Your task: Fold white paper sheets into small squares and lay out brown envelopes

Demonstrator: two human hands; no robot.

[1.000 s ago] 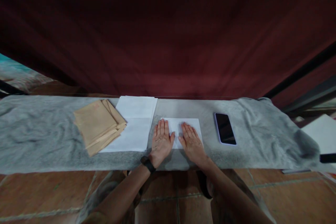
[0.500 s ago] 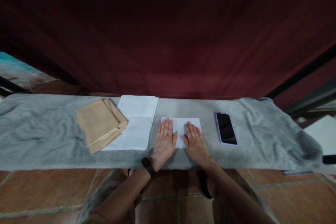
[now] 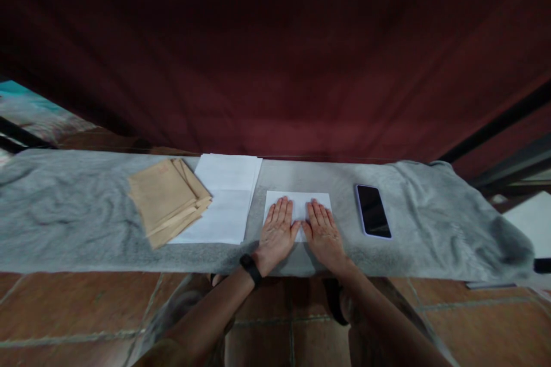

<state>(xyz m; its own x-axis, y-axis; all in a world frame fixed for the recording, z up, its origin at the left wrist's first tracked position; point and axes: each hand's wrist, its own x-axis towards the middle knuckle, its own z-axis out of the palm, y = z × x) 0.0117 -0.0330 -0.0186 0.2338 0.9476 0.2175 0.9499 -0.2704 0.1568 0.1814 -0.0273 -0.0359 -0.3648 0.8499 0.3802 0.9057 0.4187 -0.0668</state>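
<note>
A folded white sheet of paper (image 3: 298,201) lies on the grey cloth-covered bench (image 3: 77,212). My left hand (image 3: 276,234) rests flat on the sheet's left half, fingers stretched out and together. Flat beside it on the right half lies my right hand (image 3: 324,232), thumbs of both nearly touching. Both hands press down and hold nothing. A black band sits on my left wrist (image 3: 249,267).
Left of the sheet lies a stack of white paper (image 3: 226,198), with several brown envelopes (image 3: 166,198) overlapping its left side. A dark phone (image 3: 372,210) lies to the right. A dark red curtain (image 3: 275,57) hangs behind the bench; tiled floor (image 3: 64,309) below.
My left hand has slid rightward across the folded sheet, closing the gap with my right hand. The view has shifted slightly.
</note>
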